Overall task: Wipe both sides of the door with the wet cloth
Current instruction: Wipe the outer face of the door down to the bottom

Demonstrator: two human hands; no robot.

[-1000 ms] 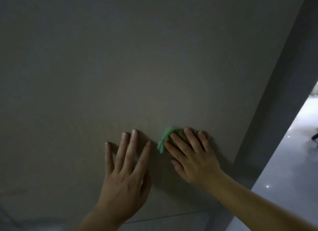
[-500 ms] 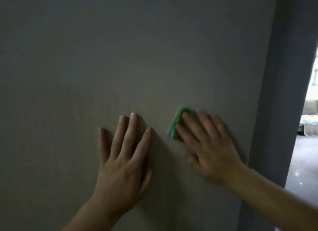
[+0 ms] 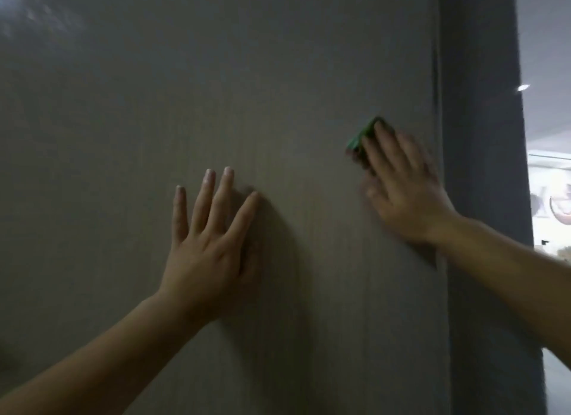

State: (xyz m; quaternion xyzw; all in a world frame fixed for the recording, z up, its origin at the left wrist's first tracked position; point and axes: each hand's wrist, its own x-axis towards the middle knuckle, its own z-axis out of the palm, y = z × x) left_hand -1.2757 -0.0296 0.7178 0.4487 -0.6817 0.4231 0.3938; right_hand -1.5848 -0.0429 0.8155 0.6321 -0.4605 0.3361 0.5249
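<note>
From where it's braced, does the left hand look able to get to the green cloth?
Probably yes. The left hand lies flat on the door, with only bare panel between it and the green cloth, though the right hand presses on most of the cloth.

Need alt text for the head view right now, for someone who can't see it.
Right hand presses a green cloth flat against the grey door near its right edge, blurred. Left hand lies open on the door, fingers spread.
</note>
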